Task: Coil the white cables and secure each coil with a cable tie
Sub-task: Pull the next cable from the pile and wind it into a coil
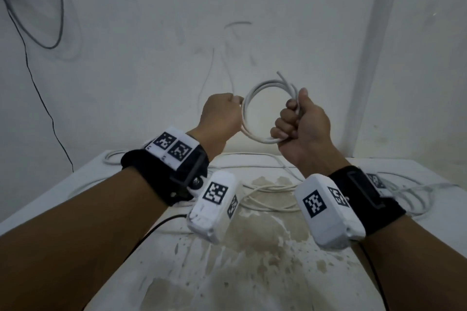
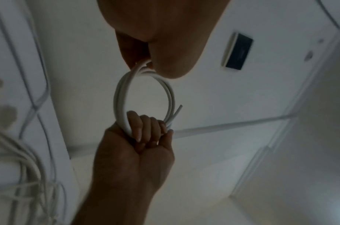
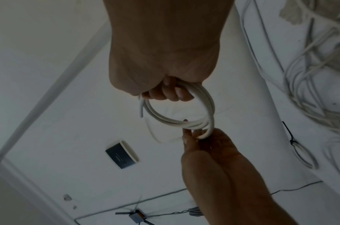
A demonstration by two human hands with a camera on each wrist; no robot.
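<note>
Coiled white cable (image 1: 255,118) gripped by right hand (image 1: 300,126) fingers, apparently pinched by left hand (image 1: 219,118).

Dim, flat light throughout; wrist views murky, soft, with bent edges.

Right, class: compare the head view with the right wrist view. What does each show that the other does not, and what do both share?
Only the head view shows the tagged wrist bands and the stained table seen from above.

Only the right wrist view shows the right hand's curled fingers from beneath, a dark wall plate and a black cable tie on the table edge.

Both show the white coil gripped by the left hand and right hand, its free end sticking out, and loose cables on the table.
</note>
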